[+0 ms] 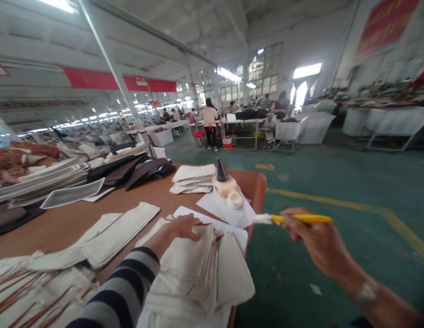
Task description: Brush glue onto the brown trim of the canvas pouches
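Observation:
My left hand point(185, 226) lies flat, fingers spread, on top of a stack of cream fabric pieces point(198, 269) at the near right corner of the brown table point(61, 223). My right hand point(312, 239) hovers off the table's right edge, closed round a yellow-handled brush point(293, 219) whose pale bristle tip points left toward white paper sheets point(228, 212). Just beyond the paper stands a cream glue pot with a dark cone-shaped cap point(225, 184).
More cream pieces point(119, 232) lie left of the stack, and another folded pile point(193, 178) sits farther back. Dark leather pieces point(136, 171) and grey sheets point(71, 193) fill the far left. Green floor with a yellow line point(334, 200) lies right. People stand at distant tables point(209, 123).

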Available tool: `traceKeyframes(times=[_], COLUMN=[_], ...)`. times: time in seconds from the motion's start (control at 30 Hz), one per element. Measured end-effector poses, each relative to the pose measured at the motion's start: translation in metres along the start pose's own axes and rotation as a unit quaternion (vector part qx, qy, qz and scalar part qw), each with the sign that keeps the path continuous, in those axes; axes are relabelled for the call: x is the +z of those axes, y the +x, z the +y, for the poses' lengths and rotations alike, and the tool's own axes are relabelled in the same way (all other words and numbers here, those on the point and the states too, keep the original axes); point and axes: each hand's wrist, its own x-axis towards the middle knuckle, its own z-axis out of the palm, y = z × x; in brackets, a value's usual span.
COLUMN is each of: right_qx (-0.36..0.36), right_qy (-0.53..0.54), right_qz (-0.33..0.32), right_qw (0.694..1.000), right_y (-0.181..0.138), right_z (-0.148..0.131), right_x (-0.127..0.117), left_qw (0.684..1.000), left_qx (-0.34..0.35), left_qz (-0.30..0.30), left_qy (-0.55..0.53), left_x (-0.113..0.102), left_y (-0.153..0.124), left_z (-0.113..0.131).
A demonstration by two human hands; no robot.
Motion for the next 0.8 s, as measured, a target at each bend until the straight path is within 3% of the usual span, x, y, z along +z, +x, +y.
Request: traceKeyframes(times=[0.03,0.17,0.33,0.43,0.57,0.67,0.8], right_qx=[-0.002,-0.029,-0.058,-0.079,-0.119,-0.150,-0.169], right_qy=[-0.017,-0.053,-0.147,-0.185,-0.193,-0.177,-0.130], right_qz=[-0.035,-0.073,-0.104,-0.121,-0.129,-0.156,-0.154], right_qw=[0.999,0.996,0.982,0.972,0.965,0.960,0.965], right_y=[0.020,0.095,0.146,0.154,0.143,0.126,0.102], right_z=[0.009,0.056,0.109,0.127,0.135,0.129,0.108], right_x=[0.012,0.069,0.116,0.124,0.119,0.108,0.089], left_qw=[1.000,0.999,0.994,0.989,0.982,0.980,0.985], left_qx=[0.004,0.000,-0.025,-0.032,-0.034,-0.011,0.045], left_qz=[0.009,0.048,0.105,0.142,0.166,0.160,0.119], left_qy=[0.000,-0.002,0.001,-0.020,-0.089,-0.119,-0.115], left_x=[-0.002,-0.015,-0.048,-0.057,-0.044,-0.039,-0.055], left_y=[-0.004,-0.028,-0.074,-0.099,-0.110,-0.109,-0.116], left_z=[0.004,0.015,0.032,0.050,0.073,0.082,0.092])
